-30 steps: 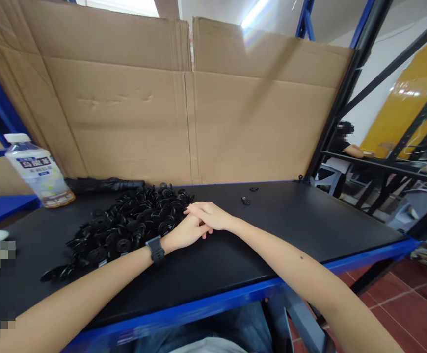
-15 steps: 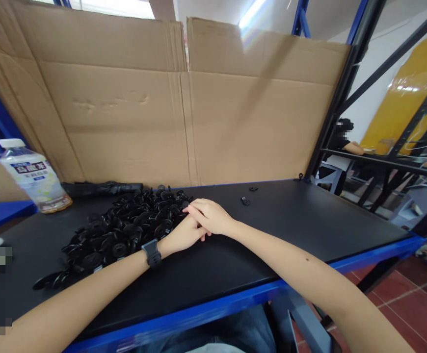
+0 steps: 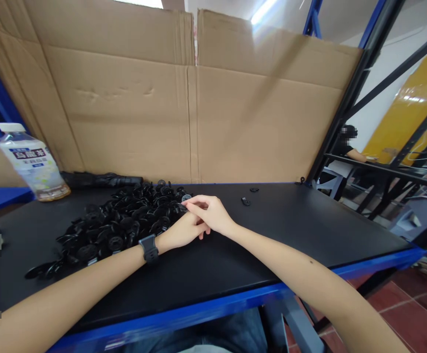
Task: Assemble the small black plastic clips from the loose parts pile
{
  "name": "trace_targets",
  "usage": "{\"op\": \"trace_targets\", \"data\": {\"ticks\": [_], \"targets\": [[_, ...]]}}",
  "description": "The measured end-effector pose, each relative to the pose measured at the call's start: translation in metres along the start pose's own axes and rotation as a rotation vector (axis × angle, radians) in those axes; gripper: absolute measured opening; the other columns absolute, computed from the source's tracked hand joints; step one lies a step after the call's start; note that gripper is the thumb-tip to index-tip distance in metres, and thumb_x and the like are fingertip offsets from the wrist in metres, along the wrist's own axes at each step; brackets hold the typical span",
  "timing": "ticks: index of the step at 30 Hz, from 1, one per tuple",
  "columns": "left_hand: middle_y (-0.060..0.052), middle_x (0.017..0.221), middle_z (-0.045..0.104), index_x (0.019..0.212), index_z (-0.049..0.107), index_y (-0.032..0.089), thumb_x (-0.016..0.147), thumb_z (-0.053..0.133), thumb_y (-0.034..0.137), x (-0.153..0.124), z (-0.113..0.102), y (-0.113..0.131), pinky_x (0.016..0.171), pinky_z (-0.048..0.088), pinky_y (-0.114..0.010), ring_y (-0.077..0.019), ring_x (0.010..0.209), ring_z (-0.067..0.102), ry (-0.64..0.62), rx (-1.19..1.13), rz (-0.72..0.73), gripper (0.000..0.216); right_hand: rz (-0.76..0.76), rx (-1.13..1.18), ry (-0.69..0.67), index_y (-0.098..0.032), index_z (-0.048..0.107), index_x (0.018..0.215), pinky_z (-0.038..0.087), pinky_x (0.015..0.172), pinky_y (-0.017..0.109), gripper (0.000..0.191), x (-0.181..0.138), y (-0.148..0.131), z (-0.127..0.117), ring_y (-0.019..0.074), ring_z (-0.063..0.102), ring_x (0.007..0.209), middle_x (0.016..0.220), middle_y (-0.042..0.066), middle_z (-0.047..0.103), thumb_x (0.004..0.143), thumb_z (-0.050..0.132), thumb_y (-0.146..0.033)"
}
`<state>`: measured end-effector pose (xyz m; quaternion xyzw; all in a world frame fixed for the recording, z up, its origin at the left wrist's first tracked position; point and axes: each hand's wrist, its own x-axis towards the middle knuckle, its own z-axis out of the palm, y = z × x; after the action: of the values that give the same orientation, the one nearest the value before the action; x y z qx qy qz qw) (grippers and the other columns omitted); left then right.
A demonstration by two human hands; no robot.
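Observation:
My left hand (image 3: 183, 232), with a dark watch (image 3: 149, 248) on its wrist, reaches over the table beside a heap of black round plastic parts (image 3: 125, 225). Its fingers are curled and partly hidden behind my right hand (image 3: 215, 215). My right hand lies against the left one, thumb and forefinger brought together in a pinch. Right by those fingertips is a greyish disc (image 3: 186, 197) that catches the light; whether it is gripped or lies in the heap, I cannot tell. What my left fingers hold, if anything, is hidden.
Two loose black parts (image 3: 246, 201) lie right of my hands on the black tabletop (image 3: 309, 220). A drink bottle (image 3: 35, 164) stands at left beside a folded black bundle (image 3: 101, 180). Cardboard (image 3: 132, 108) walls the back. A person (image 3: 348, 144) sits far right.
My right thumb and forefinger have shifted into a pinch, and the greyish disc now shows at their tips. The camera view has tilted slightly; both hands stay together in nearly the same place.

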<state>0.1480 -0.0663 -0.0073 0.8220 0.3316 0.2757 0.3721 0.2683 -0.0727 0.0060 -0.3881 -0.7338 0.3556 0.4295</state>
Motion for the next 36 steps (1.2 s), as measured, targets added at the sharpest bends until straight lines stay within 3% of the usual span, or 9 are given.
{"op": "trace_targets", "data": {"ticks": [4, 11, 15, 23, 29, 36], "targets": [[0.000, 0.065, 0.056, 0.080, 0.052, 0.013, 0.078, 0.047, 0.026, 0.000, -0.001, -0.002, 0.048, 0.041, -0.023, -0.0090, 0.047, 0.050, -0.001, -0.023, 0.003, 0.014, -0.018, -0.013, 0.020, -0.023, 0.058, 0.115, 0.041, 0.029, 0.020, 0.038, 0.000, 0.002, -0.001, 0.0087, 0.056, 0.044, 0.107, 0.005, 0.064, 0.082, 0.051, -0.041], [0.001, 0.065, 0.055, 0.078, 0.052, 0.015, 0.076, 0.046, 0.027, 0.001, -0.002, 0.001, 0.051, 0.042, -0.024, -0.0099, 0.048, 0.050, -0.020, -0.047, -0.030, 0.014, -0.006, -0.112, -0.016, -0.022, 0.059, 0.116, 0.040, 0.031, 0.020, 0.039, -0.004, -0.003, -0.005, 0.0066, 0.052, 0.038, 0.103, 0.007, 0.066, 0.085, 0.047, -0.043], [0.000, 0.065, 0.056, 0.073, 0.052, 0.014, 0.076, 0.045, 0.026, -0.001, -0.003, 0.006, 0.055, 0.043, -0.025, -0.0099, 0.049, 0.050, -0.019, -0.025, -0.055, 0.014, -0.035, -0.106, 0.029, -0.023, 0.061, 0.111, 0.041, 0.031, 0.021, 0.035, -0.005, -0.008, -0.004, 0.0121, 0.061, 0.053, 0.105, 0.003, 0.066, 0.084, 0.049, -0.041], [0.000, 0.054, 0.053, 0.049, 0.046, 0.016, 0.068, 0.039, 0.010, -0.004, -0.005, 0.007, 0.061, 0.041, -0.023, -0.0114, 0.057, 0.051, -0.005, 0.039, -0.030, 0.021, -0.155, -0.279, 0.041, -0.029, 0.062, 0.110, 0.052, 0.068, 0.032, 0.029, -0.006, -0.012, -0.005, 0.0209, 0.063, 0.091, 0.110, 0.002, 0.063, 0.088, 0.044, -0.035], [0.001, 0.054, 0.053, 0.052, 0.048, 0.016, 0.068, 0.039, 0.011, -0.005, -0.005, 0.009, 0.061, 0.041, -0.023, -0.0120, 0.058, 0.052, -0.003, 0.054, -0.033, 0.019, -0.313, -0.381, 0.126, -0.023, 0.065, 0.105, 0.040, 0.092, 0.036, 0.025, -0.003, -0.008, -0.004, 0.0176, 0.054, 0.105, 0.105, 0.004, 0.066, 0.088, 0.046, -0.026], [0.002, 0.053, 0.053, 0.057, 0.051, 0.016, 0.073, 0.041, 0.015, -0.005, -0.006, 0.010, 0.065, 0.042, -0.025, -0.0132, 0.059, 0.053, 0.003, 0.083, -0.035, 0.019, -0.404, -0.433, 0.095, -0.024, 0.065, 0.101, 0.032, 0.098, 0.038, 0.023, 0.000, -0.003, -0.005, 0.0171, 0.046, 0.114, 0.105, 0.002, 0.066, 0.088, 0.047, -0.026]]}}
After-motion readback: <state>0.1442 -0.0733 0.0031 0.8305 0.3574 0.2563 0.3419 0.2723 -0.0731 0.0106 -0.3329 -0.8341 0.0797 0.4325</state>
